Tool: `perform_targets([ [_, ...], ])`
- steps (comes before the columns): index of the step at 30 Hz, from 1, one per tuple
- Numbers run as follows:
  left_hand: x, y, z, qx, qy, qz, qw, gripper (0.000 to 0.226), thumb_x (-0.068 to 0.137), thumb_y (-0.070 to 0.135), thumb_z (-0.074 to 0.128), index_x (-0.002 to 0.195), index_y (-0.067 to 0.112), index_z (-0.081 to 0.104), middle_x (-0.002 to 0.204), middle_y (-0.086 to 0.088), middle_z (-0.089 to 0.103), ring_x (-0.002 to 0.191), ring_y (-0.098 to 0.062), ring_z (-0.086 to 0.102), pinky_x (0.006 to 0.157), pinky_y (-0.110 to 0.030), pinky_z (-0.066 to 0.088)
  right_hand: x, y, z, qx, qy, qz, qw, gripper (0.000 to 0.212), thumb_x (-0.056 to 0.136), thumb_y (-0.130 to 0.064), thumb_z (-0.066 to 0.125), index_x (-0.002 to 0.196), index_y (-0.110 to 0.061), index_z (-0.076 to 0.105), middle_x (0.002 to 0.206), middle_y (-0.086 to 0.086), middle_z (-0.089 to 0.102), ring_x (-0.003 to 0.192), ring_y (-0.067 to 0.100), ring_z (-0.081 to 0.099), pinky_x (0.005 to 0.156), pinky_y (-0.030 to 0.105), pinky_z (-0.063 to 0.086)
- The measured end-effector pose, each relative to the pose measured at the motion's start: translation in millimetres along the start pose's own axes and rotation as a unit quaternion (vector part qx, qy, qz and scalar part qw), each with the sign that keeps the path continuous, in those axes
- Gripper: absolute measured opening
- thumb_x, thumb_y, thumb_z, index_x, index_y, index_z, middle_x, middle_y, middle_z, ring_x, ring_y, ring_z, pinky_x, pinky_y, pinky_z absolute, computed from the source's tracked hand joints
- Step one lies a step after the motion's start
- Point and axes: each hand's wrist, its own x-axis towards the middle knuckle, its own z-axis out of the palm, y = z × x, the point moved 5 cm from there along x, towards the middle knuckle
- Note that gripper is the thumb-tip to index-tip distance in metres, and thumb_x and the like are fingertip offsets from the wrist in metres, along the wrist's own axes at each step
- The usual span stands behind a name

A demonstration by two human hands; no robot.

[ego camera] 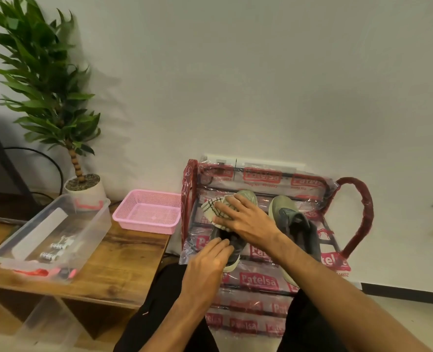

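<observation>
Here, knit cloth [212, 208] (cream), olive shoe [249, 196], right hand [245, 221]

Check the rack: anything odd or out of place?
The shoe rack is still in its printed plastic wrap, crinkled, with shoes on it. The second shoe lies skewed across the rails. The left hand grips the other shoe; the right hand presses a cloth on it. No spill visible.

My right hand [243, 219] is covering half the cloth [211, 208]. My left hand [207, 260] is hiding the shoe [249, 197] side. The clear box [93, 224] contents are appearing too blurred to identify.
</observation>
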Motion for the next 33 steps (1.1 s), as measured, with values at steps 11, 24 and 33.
perform_targets([
  [11, -15, 7, 10, 0.055, 0.015, 0.105, 0.993, 0.043, 0.077, 0.003, 0.067, 0.120, 0.007, 0.066, 0.121, -0.011, 0.066, 0.117, -0.024, 0.060, 0.101, -0.037, 0.048, -13, -3, -22, 0.114, 0.070, -0.009, 0.991, 0.051, 0.083, -0.018, 0.072, 0.131, -0.027, 0.057, 0.148, 0.008, 0.043, 0.136, 0.030, 0.038, 0.112, 0.042, 0.030],
  [24, -18, 4, 2, -0.014, 0.035, 0.089, 0.995, 0.037, 0.080, 0.003, 0.047, 0.108, 0.008, 0.072, 0.115, -0.006, 0.069, 0.114, -0.021, 0.062, 0.098, -0.032, 0.050, -16, 11, -16, 0.081, 0.027, 0.024, 0.996, 0.059, 0.072, -0.017, 0.082, 0.128, -0.027, 0.062, 0.144, 0.010, 0.048, 0.131, 0.033, 0.046, 0.108, 0.046, 0.036],
  [33, -8, -45, -10, -0.157, 0.108, -0.219, 0.957, 0.035, 0.083, 0.014, 0.073, 0.116, 0.020, 0.063, 0.114, 0.009, 0.062, 0.106, 0.002, 0.052, 0.091, -0.020, 0.048, -31, 19, -45, 0.326, 0.101, 0.214, 0.915, 0.067, 0.068, 0.010, 0.049, 0.126, -0.020, 0.064, 0.138, 0.003, 0.055, 0.127, 0.027, 0.048, 0.098, 0.047, 0.046],
])
